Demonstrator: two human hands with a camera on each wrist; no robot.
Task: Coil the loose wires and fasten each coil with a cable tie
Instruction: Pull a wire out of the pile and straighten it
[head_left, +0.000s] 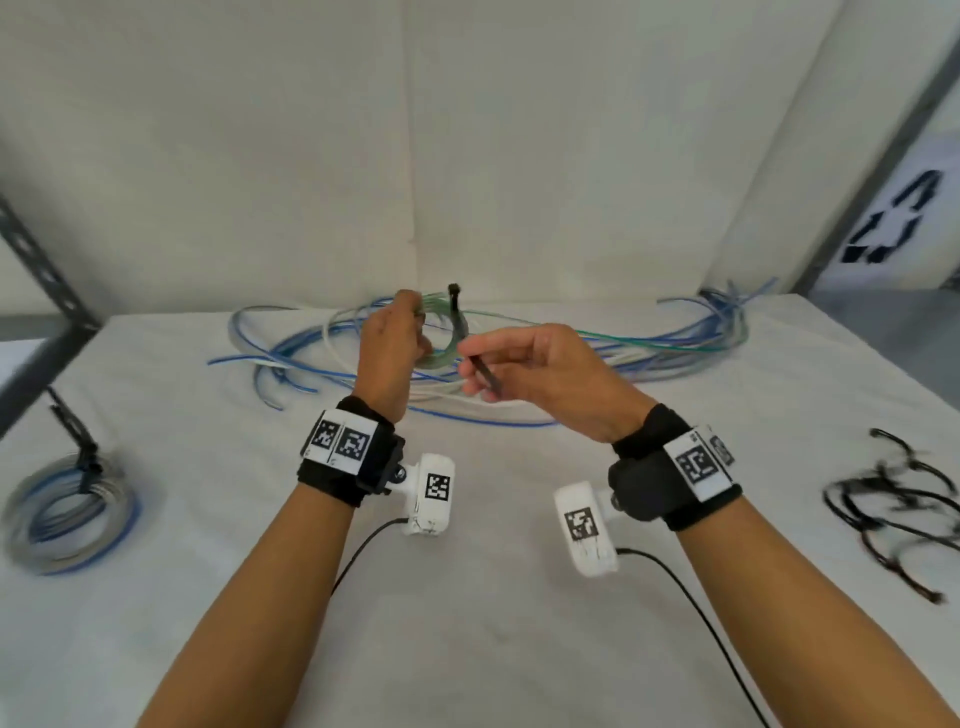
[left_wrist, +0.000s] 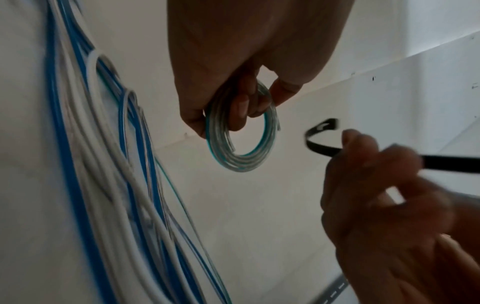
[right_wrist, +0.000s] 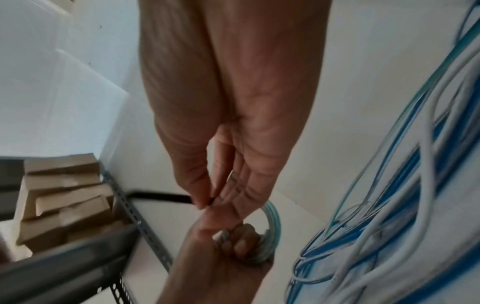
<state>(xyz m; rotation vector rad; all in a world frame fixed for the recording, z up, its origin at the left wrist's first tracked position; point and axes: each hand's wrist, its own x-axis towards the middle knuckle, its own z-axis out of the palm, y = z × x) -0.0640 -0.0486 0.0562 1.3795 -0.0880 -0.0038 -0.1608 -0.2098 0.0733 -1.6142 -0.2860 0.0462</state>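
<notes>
My left hand (head_left: 400, 332) grips a small coil of green-and-clear wire (left_wrist: 241, 142) above the table, fingers curled round its upper part; the same coil (right_wrist: 270, 218) shows in the right wrist view. My right hand (head_left: 498, 364) pinches a black cable tie (left_wrist: 319, 144) just to the right of the coil. The tie's head (head_left: 453, 289) curves up beside the coil, and its tail (right_wrist: 161, 196) sticks out past my fingers. Whether the tie passes through the coil I cannot tell. Loose blue and white wires (head_left: 519, 364) lie in a heap behind both hands.
A tied blue-and-white coil (head_left: 67, 514) with a black tie lies at the table's left edge. Several black cable ties (head_left: 893, 509) lie at the right. A grey metal shelf post (head_left: 47, 291) stands at the left, with cardboard boxes (right_wrist: 62, 197) beyond it.
</notes>
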